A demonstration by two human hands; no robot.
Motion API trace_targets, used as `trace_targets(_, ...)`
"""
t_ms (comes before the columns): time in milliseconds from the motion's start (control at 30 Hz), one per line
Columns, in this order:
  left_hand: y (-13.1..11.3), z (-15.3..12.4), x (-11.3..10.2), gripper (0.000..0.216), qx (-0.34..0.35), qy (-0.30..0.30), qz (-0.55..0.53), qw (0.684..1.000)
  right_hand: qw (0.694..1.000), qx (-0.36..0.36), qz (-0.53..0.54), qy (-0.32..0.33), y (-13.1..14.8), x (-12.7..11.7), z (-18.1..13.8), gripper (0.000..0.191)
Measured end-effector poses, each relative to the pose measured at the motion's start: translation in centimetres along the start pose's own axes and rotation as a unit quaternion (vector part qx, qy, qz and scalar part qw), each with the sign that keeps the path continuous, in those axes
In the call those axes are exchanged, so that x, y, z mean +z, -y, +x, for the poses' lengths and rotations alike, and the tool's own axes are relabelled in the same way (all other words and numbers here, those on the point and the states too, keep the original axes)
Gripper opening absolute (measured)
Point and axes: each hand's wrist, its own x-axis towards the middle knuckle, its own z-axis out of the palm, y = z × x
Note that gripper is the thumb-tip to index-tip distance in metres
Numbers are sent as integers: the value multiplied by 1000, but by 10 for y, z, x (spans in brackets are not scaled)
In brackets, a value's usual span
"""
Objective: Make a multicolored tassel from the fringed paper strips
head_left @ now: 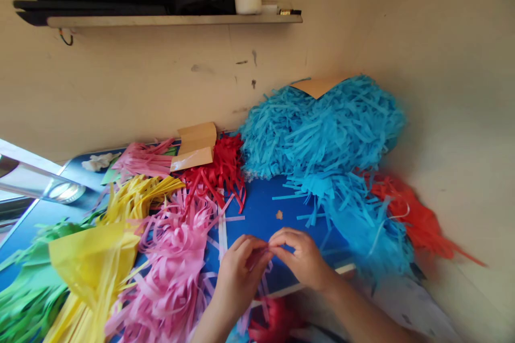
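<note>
Both hands meet over the blue desk (261,209). The left hand (240,273) and the right hand (302,260) each close their grip, thumb against forefinger, on a small bundle of pink paper strips (257,258), whose loose ends hang just below the grip, toward the person. I judge the strips very light, limp and easy to tear (thin tissue, it seems), so the hold belongs on the gathered end, with gentle pressure. Left of the grip lies a pink fringe pile (177,257); beyond it, to the right, a blue fringe heap (322,128).
</note>
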Motion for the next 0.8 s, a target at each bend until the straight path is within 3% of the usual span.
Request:
trace_targets(167, 3, 1, -1, 13, 18, -17, 43, 999, 999, 6, -25, -27, 1, 0, -4, 14)
trace_targets(300, 6, -3, 2, 10, 92, -70, 59, 992, 998, -3, -37, -44, 1, 0, -5, 12)
trace_targets(400, 7, -4, 6, 13, 125, -78, 62, 987, 998, -10, -47, -46, 2, 1, -7, 11)
trace_targets(800, 7, -3, 13, 12, 112, -72, 40, 990, 995, -18, -81, -56, 4, -2, -13, 12)
